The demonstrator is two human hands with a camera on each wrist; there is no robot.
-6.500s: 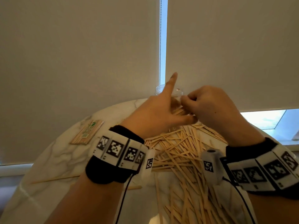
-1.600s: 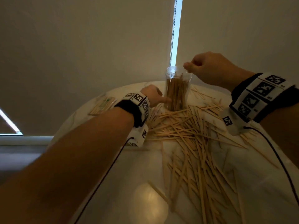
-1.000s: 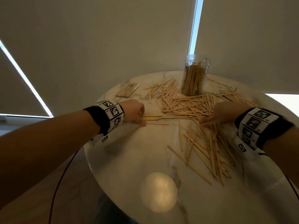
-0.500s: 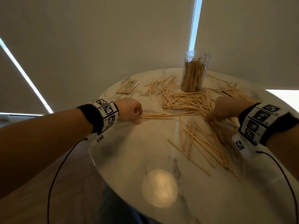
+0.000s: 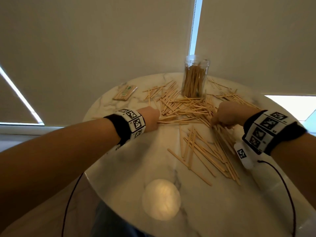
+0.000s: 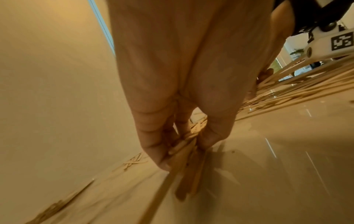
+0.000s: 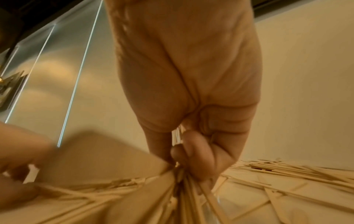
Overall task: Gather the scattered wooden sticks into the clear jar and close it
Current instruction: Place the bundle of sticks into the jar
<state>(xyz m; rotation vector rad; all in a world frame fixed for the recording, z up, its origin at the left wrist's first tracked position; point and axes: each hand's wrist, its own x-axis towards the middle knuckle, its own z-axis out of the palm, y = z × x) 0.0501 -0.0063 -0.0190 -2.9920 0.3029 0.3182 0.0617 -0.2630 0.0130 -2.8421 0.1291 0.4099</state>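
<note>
The clear jar [image 5: 195, 76] stands open at the back of the round marble table [image 5: 130, 168], partly filled with upright sticks. Loose wooden sticks [image 5: 193, 106] lie spread in front of it and toward the right. My left hand [image 5: 158, 119] is low on the table, and its thumb and fingers pinch the ends of a few sticks [image 6: 184, 153] that lie flat. My right hand [image 5: 213, 123] curls round a bundle of sticks [image 7: 184, 181] in the pile, fingers [image 7: 193, 151] wrapped over them. No lid is in view.
A flat packet of sticks [image 5: 124, 93] lies at the table's back left. Roller blinds hang close behind the jar. More sticks [image 5: 205, 156] fan out toward the near right edge. A bright light reflection [image 5: 160, 199] marks the near part of the tabletop.
Both hands left the jar and came down to the table. In the last half second the left pinched a few sticks and the right closed round a bundle.
</note>
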